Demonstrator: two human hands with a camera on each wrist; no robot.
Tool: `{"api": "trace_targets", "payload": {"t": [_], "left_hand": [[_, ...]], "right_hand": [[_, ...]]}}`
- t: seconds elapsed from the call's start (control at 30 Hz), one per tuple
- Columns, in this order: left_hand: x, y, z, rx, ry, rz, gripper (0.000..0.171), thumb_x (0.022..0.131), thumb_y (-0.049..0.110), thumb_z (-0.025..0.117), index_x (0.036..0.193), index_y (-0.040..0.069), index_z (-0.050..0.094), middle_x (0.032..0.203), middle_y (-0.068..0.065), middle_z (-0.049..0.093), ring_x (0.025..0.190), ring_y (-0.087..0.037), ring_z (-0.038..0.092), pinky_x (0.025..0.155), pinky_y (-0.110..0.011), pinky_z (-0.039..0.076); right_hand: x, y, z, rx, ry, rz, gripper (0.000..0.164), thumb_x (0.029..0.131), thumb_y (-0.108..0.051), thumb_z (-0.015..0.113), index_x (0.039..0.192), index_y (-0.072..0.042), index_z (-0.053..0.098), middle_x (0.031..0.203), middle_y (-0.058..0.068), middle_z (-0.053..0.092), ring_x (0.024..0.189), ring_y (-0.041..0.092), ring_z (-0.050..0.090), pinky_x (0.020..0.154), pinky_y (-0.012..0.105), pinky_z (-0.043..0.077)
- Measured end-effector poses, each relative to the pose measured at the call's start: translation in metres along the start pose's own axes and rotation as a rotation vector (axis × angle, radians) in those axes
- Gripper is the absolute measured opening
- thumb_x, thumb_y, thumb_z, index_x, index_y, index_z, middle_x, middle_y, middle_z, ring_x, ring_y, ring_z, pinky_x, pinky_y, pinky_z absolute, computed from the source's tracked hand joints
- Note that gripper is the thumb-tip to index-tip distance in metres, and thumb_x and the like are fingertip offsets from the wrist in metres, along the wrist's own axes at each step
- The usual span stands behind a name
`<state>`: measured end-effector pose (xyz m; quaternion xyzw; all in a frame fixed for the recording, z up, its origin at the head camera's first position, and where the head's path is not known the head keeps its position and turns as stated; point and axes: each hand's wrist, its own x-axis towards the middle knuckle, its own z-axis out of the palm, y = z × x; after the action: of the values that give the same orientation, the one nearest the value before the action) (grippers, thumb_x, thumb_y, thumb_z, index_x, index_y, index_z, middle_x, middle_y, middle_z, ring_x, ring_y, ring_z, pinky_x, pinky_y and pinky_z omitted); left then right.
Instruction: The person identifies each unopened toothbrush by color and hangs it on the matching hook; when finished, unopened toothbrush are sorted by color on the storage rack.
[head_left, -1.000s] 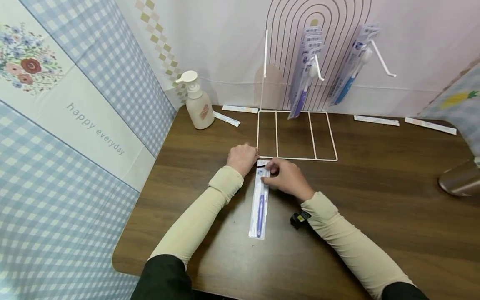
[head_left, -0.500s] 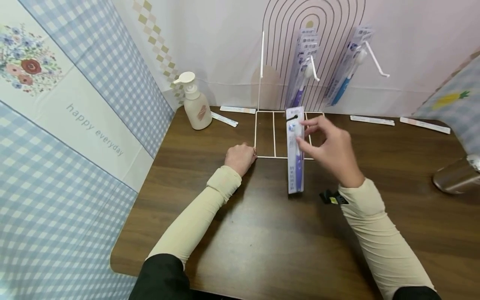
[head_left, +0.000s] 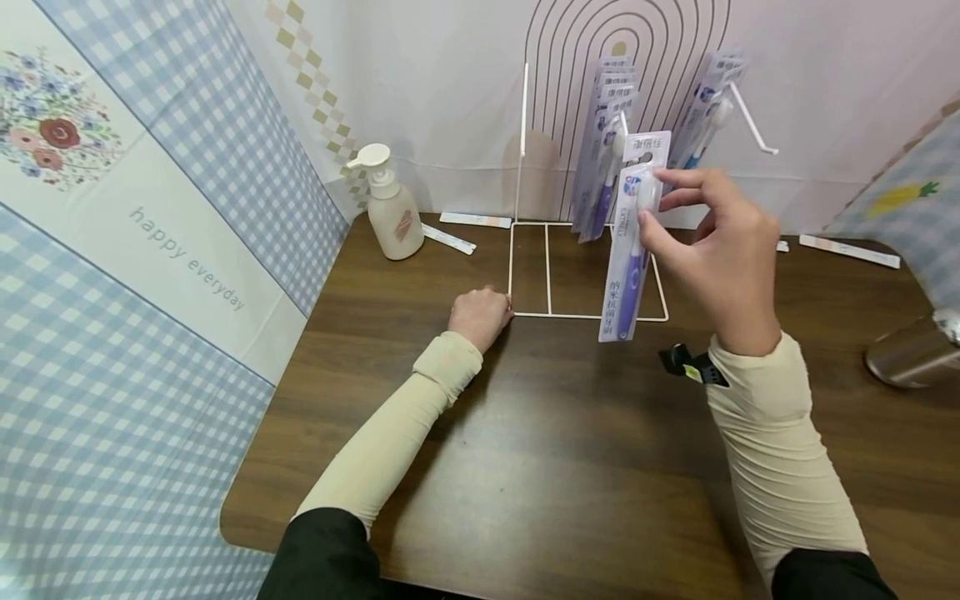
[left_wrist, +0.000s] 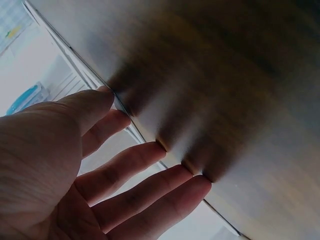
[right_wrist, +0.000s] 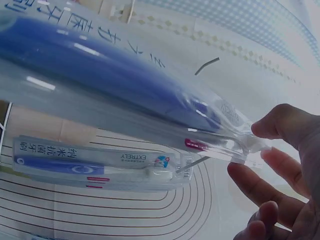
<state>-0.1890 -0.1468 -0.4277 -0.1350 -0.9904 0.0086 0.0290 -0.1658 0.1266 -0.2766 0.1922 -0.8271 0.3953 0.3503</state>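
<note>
My right hand (head_left: 731, 258) pinches a packaged toothbrush (head_left: 624, 279) with a purple handle near the top of its card. The pack hangs upright in front of a hook that bears several purple toothbrush packs (head_left: 592, 171). Up close in the right wrist view, thumb and fingers grip the end of the clear toothbrush blister (right_wrist: 150, 95). My left hand (head_left: 480, 319) holds the front left corner of the white wire rack (head_left: 548, 271). In the left wrist view, fingertips (left_wrist: 200, 185) meet the tabletop along the thin wire.
More toothbrush packs (head_left: 705, 104), partly hidden, hang on a right hook (head_left: 753, 121). A bare hook (head_left: 524, 108) juts out at left. A pump bottle (head_left: 397, 221), label strips (head_left: 475, 220) and a metal cylinder (head_left: 903, 354) stand or lie around the rack.
My right hand has lifted the toothbrush pack off the table and carried it up and right, to the front of the middle hook. My left hand stays at the rack corner.
</note>
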Motion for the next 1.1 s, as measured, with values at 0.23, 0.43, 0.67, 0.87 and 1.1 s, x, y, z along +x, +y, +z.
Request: {"api": "trace_targets", "payload": {"t": [0.23, 0.43, 0.67, 0.87, 1.1], "left_hand": [[-0.001, 0.000, 0.001, 0.000, -0.010, -0.002, 0.019, 0.104, 0.033, 0.069, 0.101, 0.018, 0.081, 0.099, -0.011, 0.075, 0.084, -0.032, 0.076, 0.062, -0.046, 0.062], [0.001, 0.001, 0.000, -0.001, -0.019, 0.006, 0.019, 0.104, 0.034, 0.069, 0.103, 0.019, 0.081, 0.101, -0.011, 0.075, 0.085, -0.032, 0.076, 0.063, -0.045, 0.062], [0.003, 0.007, 0.002, 0.007, -0.022, 0.014, 0.019, 0.104, 0.035, 0.069, 0.104, 0.019, 0.080, 0.102, -0.010, 0.075, 0.084, -0.031, 0.076, 0.063, -0.045, 0.062], [0.003, 0.011, 0.003, -0.003, -0.007, 0.037, 0.018, 0.103, 0.034, 0.070, 0.102, 0.018, 0.080, 0.101, -0.010, 0.075, 0.084, -0.032, 0.077, 0.062, -0.045, 0.062], [0.003, 0.002, 0.002, -0.030, 0.009, 0.036, 0.022, 0.102, 0.039, 0.069, 0.110, 0.023, 0.082, 0.103, -0.009, 0.074, 0.085, -0.034, 0.076, 0.064, -0.047, 0.061]], "right_hand": [[0.002, 0.011, 0.015, 0.026, -0.010, 0.063, 0.035, 0.088, -0.015, 0.084, 0.123, -0.013, 0.078, 0.097, 0.009, 0.079, 0.050, 0.000, 0.039, 0.053, 0.016, 0.032], [0.011, 0.026, 0.035, 0.058, 0.019, 0.126, 0.034, 0.088, -0.012, 0.085, 0.121, -0.009, 0.078, 0.098, 0.014, 0.079, 0.050, 0.000, 0.037, 0.053, 0.015, 0.029], [0.029, 0.049, 0.056, 0.066, 0.086, 0.170, 0.034, 0.088, -0.013, 0.084, 0.121, -0.010, 0.078, 0.100, 0.013, 0.079, 0.053, -0.004, 0.041, 0.053, 0.017, 0.029], [0.030, 0.059, 0.060, 0.071, 0.096, 0.190, 0.036, 0.087, -0.013, 0.084, 0.122, -0.010, 0.076, 0.101, 0.013, 0.079, 0.059, -0.002, 0.043, 0.056, 0.018, 0.030], [0.003, 0.057, 0.049, 0.007, 0.013, 0.161, 0.041, 0.091, -0.018, 0.080, 0.131, -0.012, 0.071, 0.113, 0.008, 0.078, 0.063, 0.011, 0.053, 0.062, 0.022, 0.039]]}}
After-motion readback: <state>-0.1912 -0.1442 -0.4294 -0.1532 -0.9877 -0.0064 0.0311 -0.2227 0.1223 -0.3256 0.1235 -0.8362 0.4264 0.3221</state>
